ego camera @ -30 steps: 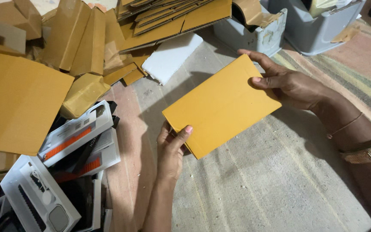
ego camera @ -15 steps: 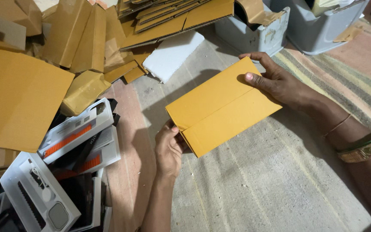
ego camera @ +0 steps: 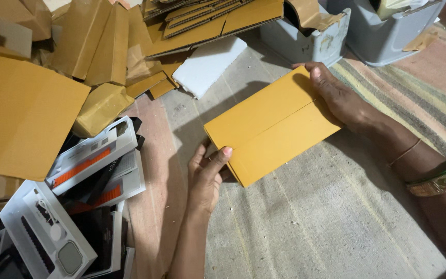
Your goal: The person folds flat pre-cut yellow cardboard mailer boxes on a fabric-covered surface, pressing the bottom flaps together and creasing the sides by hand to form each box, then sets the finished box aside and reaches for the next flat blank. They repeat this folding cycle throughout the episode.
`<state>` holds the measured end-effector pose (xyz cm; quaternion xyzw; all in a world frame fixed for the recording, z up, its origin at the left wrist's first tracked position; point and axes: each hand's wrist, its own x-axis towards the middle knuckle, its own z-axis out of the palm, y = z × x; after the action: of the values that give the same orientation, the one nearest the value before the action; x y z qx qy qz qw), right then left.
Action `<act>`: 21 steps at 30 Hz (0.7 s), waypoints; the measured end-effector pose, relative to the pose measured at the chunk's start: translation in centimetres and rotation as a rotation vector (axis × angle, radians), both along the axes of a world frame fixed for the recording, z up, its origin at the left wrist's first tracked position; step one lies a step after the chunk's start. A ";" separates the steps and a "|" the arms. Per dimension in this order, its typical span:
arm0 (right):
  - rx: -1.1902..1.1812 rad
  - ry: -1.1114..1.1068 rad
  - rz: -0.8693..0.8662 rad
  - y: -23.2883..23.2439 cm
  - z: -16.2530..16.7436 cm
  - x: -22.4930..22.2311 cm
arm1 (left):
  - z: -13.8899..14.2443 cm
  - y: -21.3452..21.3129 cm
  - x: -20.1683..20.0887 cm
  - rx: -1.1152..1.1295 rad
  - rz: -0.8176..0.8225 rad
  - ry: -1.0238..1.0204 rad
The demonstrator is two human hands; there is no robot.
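The yellow card sheet lay folded along a middle crease, held just above the striped mat between our two hands. Our right hand pressed flat on its far edge, fingers together; our left hand pinched the near corner with the thumb on top. We judged the fold could spring open — the left grip caught only a corner — or crease crooked.
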<state>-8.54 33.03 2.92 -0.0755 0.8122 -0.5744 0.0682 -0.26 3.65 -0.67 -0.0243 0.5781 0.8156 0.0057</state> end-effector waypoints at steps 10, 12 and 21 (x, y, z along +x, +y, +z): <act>-0.157 0.196 0.081 -0.4 -0.6 -0.2 | 0.4 0.6 0.2 -0.214 -0.045 0.092; -0.160 0.155 0.057 -0.6 -0.7 -0.2 | 0.1 0.6 0.1 -0.244 -0.038 0.094; -0.083 0.171 0.023 -0.6 -0.5 -0.3 | 0.6 1.0 0.3 -0.281 -0.005 0.057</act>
<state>-8.81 32.44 2.42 -0.1363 0.7896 -0.5982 0.0022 0.05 4.62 -0.03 -0.0002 0.6866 0.7269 -0.0122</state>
